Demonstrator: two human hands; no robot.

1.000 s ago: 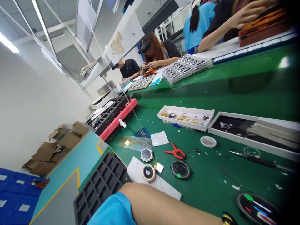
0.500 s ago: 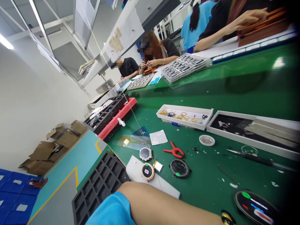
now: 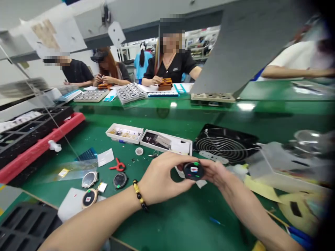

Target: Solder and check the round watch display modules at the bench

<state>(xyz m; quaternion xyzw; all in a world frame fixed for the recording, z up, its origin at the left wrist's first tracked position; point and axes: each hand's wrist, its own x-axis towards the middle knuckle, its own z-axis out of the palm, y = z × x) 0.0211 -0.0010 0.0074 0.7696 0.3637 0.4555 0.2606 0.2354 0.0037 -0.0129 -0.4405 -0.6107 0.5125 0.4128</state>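
The left hand (image 3: 160, 177) grips a round black watch face (image 3: 193, 174) at its left side, forefinger along the far edge and thumb along the near edge. The right hand (image 3: 216, 171) pinches its right edge with the fingertips. The watch face is raised above the green bench (image 3: 167, 226), its front turned up towards the wearer and showing a green dot and a small white label with a red mark.

It looks light and stiff, with a smooth front likely to be slippery and to scratch or crack if pressed or dropped. The rim seems the best place to take hold, with light, even pressure from both sides and the fingers off the front.

To the left on the bench lie a second black watch face (image 3: 120, 180), a red clamp (image 3: 118, 165), a silver-rimmed watch (image 3: 89, 179) and a gold-rimmed watch (image 3: 89, 198). Beyond the hands stand a small white tray (image 3: 123, 139) and a longer white tray (image 3: 154, 147), with a black fan (image 3: 235, 134) at the far right. Across the bench, a person in a black top (image 3: 179, 68) has a hand on an orange block (image 3: 165, 84).
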